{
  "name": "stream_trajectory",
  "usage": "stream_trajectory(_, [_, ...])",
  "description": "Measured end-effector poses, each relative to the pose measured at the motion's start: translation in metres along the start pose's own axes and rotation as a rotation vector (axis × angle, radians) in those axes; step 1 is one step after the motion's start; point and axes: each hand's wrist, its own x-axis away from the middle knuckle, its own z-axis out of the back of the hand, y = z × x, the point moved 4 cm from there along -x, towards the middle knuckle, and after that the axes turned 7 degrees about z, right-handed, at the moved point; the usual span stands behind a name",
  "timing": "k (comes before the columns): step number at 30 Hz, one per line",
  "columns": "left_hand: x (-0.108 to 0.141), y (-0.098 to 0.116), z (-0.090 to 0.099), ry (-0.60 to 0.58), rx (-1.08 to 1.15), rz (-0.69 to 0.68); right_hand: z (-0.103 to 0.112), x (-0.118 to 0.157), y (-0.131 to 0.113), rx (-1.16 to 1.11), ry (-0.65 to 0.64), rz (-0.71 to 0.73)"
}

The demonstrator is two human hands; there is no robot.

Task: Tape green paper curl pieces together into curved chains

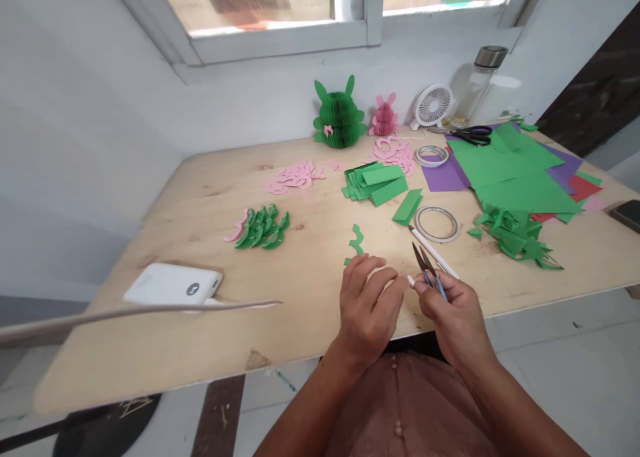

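My right hand holds small scissors, their blades apart and pointing away from me. A small white piece sits at its thumb and index finger. Close to that piece is my left hand, its fingers curled over the table near the front edge; what its fingertips hold, if anything, is too small to make out. Just beyond its knuckles lies a wavy green paper cutout, partly covered by the hand. A white pen and a tape roll lie beyond the scissors.
Green folded papers, pink cutouts and stacked green cutouts lie on the table. Behind stand green and pink paper figures, a fan and a bottle. Left is a power bank; right, green sheets.
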Motion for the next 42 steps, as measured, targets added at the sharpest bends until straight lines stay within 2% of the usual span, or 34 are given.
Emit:
stream_trajectory(11, [-0.001,0.001,0.0,-0.031,-0.001,-0.044,-0.003,0.001,-0.001,-0.012,-0.012,-0.027])
stream_trajectory(19, [-0.003,-0.004,-0.004,-0.116,0.067,0.074,-0.003,-0.001,0.0,0.05,-0.041,-0.008])
stream_trajectory(22, [-0.004,-0.006,-0.005,-0.115,0.129,0.134,-0.003,-0.002,-0.002,0.079,-0.048,0.012])
stream_trajectory(25, [-0.004,-0.012,-0.005,-0.119,0.265,0.318,-0.003,-0.002,-0.004,0.097,-0.039,0.015])
stream_trajectory(30, [0.003,-0.028,-0.013,-0.236,0.706,0.92,-0.002,-0.001,-0.005,0.135,-0.037,0.015])
stream_trajectory(33, [0.008,-0.031,-0.019,-0.245,1.001,1.23,-0.001,-0.001,-0.004,0.17,-0.089,0.042])
stream_trajectory(36, [0.01,-0.03,-0.023,-0.242,1.178,1.354,0.0,-0.001,-0.004,0.211,-0.143,0.11])
stream_trajectory(42, [0.01,-0.027,-0.023,-0.296,1.287,1.372,-0.002,0.002,-0.011,0.362,-0.196,0.246])
